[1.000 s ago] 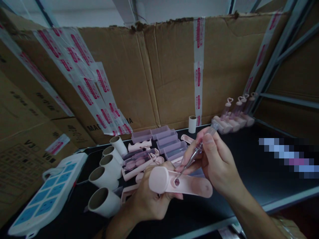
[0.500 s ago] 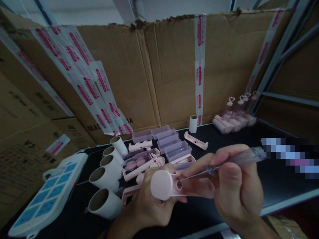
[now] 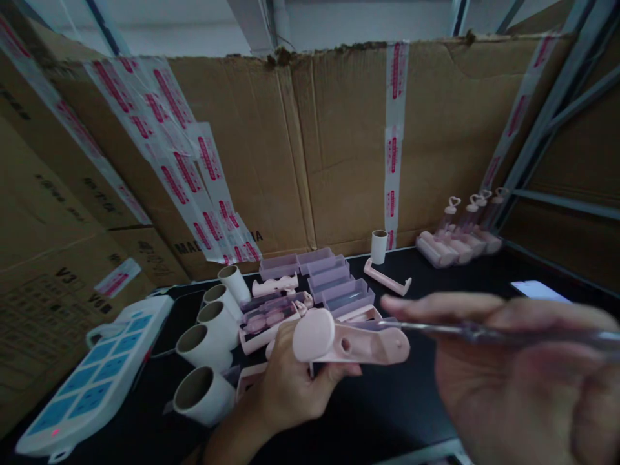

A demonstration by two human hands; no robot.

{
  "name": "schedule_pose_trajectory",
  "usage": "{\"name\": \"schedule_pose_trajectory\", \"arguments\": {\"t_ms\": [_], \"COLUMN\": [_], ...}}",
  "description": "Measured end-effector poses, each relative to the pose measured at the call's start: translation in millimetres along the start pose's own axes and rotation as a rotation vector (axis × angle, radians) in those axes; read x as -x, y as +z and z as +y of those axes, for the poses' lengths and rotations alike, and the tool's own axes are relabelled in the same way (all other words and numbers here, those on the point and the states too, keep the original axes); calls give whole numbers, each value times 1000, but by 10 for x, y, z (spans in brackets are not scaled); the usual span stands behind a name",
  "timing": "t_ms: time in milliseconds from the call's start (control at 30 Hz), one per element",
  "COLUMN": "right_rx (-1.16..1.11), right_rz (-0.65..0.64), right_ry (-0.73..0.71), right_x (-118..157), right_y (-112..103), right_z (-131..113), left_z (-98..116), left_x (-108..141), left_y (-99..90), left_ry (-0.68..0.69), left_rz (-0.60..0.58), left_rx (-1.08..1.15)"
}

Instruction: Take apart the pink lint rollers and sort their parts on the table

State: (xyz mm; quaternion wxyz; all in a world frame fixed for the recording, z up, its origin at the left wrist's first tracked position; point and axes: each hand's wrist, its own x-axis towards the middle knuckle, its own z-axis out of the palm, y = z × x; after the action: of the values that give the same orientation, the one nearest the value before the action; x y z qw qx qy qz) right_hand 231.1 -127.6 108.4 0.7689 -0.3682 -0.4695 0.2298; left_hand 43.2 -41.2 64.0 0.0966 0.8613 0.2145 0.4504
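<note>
My left hand [image 3: 295, 387] is closed around a pale pink plastic piece [image 3: 375, 345], a long bracket with a hole and a rounded tip. A round pink cap [image 3: 313, 335] sits at its left end. My right hand [image 3: 523, 361], large and blurred close to the camera, holds a screwdriver [image 3: 436, 328]. Its thin metal shaft points left and passes just above the bracket's tip; it is out of the hole. Behind my left hand lie lilac plastic trays [image 3: 334, 278] and small pink parts [image 3: 271, 316].
White cardboard tubes [image 3: 206, 391] stand in a row on the left, beside a power strip [image 3: 97, 368] with blue sockets. Another tube [image 3: 379, 247] and a pink bracket [image 3: 387, 279] are farther back. Assembled pink pieces [image 3: 455, 245] and a phone [image 3: 540, 290] are at right. A cardboard wall [image 3: 339, 148] closes the back.
My right hand has drawn the screwdriver out of the bracket's hole and moved right, toward the camera. My left hand still holds the pink bracket, now slightly higher. The view has shifted a little.
</note>
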Motion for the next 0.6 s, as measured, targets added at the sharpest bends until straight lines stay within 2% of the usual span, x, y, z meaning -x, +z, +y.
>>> {"name": "schedule_pose_trajectory", "arguments": {"t_ms": [67,100,133,200,267,333,400,500,600], "right_rx": [33,122,253,508,646,687,720,747,771], "right_rz": [124,88,-43,-399,-727,-888,-932,-917,-755], "right_ry": [-146,-183,-184,-173,-157,-144,-122,-118,-107], "right_x": [-152,-230,-302,-414,-468,-470,-442,-411,-475], "right_y": [-77,-125,-173,-248,-276,-256,-213,-183,-285], "right_z": [-55,-74,-84,-76,-37,9,36,13,-32], "left_z": [-5,-7,-9,-16,-28,-44,-51,-25,24], "left_x": [-9,-9,-6,3,15,23,15,-41,-127], "left_y": [-4,-5,-5,-2,3,8,5,-25,-79], "left_ry": [-54,-78,-95,-121,-135,-114,-74,-25,-15], "left_rz": [21,18,8,-12,-30,-34,-52,-80,-90], "left_rx": [4,18,37,82,120,132,116,72,44]}}
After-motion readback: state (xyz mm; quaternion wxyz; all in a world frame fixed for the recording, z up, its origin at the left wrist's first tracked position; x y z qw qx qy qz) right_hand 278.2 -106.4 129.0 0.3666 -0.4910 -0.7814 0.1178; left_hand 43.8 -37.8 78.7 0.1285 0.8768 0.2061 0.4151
